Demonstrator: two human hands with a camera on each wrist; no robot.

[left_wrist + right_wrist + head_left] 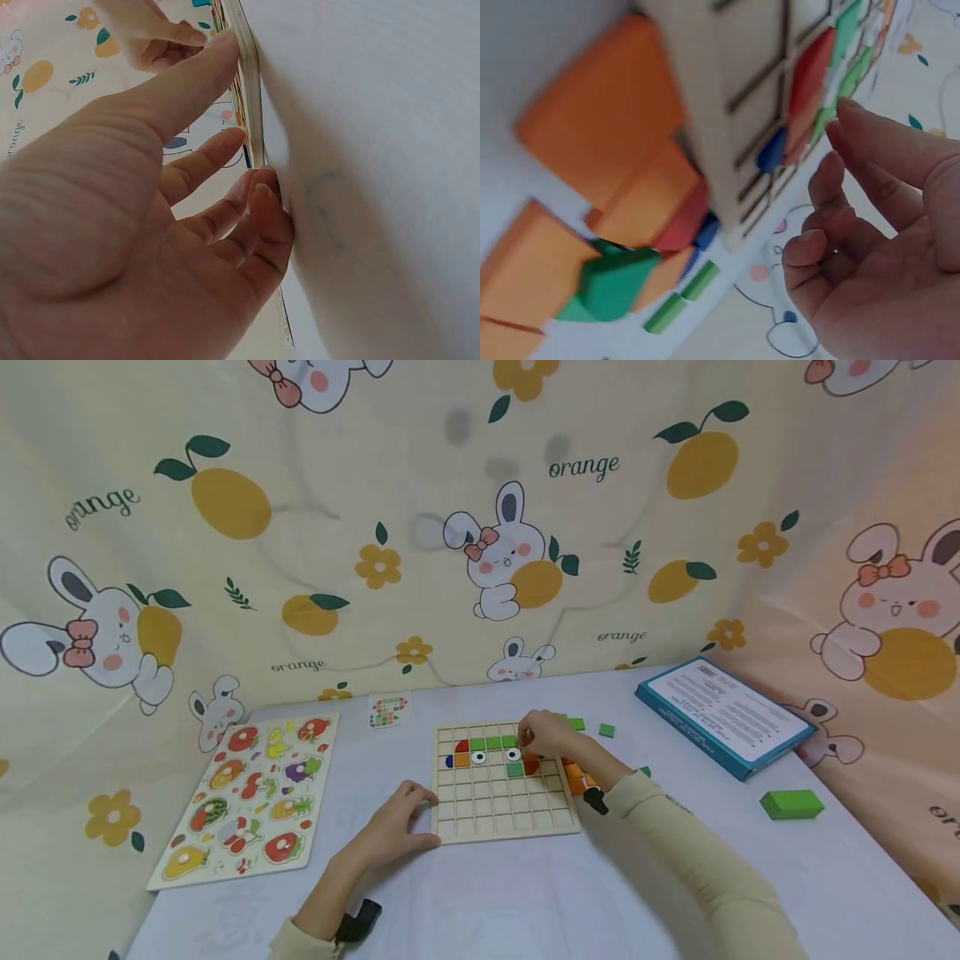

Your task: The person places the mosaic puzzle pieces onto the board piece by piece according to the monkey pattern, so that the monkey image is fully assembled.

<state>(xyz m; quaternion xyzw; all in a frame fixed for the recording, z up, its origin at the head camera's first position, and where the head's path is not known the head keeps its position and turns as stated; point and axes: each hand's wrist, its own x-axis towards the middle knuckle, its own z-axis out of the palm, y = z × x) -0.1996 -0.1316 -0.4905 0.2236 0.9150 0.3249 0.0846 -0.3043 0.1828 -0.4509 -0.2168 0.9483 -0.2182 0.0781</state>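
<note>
A wooden grid board [480,828] lies flat, with red, orange, green, blue and eye-marked pieces along its upper rows. My left hand [390,827] touches its left side, the thumb at the near corner; in the left wrist view the left hand [150,217] has its thumb and fingers spread along the board's edge [253,90]. Over the board's upper right is my right hand [551,735], by the green pieces [510,742]. In the right wrist view the right hand [885,195] has thumb and index tips close together, other fingers loosely bent, no piece visible between them.
Loose orange pieces [607,105] and a green piece [619,281] lie right of the board. Further right are a blue-edged box [723,714] and a green block [791,804]. A fruit puzzle board [251,852] lies left, and a small pattern card [389,711] behind.
</note>
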